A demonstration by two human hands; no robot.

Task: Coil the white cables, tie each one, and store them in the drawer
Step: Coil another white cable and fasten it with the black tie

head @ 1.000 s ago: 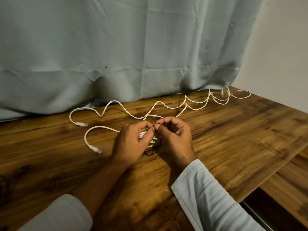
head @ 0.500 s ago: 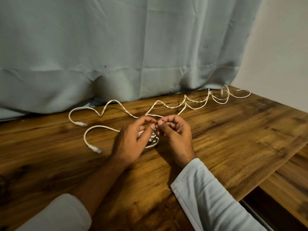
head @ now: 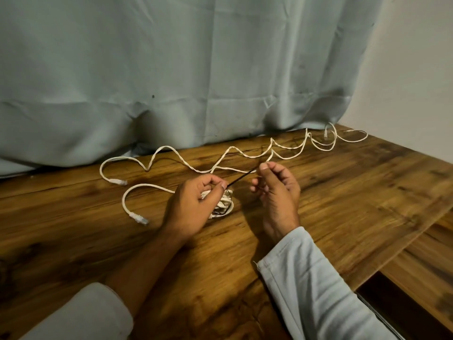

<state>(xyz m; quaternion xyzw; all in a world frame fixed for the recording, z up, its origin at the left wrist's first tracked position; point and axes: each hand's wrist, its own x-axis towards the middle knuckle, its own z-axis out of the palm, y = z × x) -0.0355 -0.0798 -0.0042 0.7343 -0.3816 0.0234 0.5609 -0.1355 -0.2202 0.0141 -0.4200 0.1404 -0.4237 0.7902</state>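
Dim and warm-toned, softly lit, seemingly from above and to the right. Brightest on the pale wall (head: 416, 82) and the upper folds of the curtain (head: 171, 57), with a mild sheen on the wooden table (head: 355, 192). Soft dark shadow between the left hand (head: 193, 207) and right hand (head: 277, 192), and along the curtain hem. Thin black tie (head: 241, 177) barely distinct against the dark wood. Slightly smeared at the near right sleeve (head: 318, 303). Bowed, stretched lines toward the frame edges.
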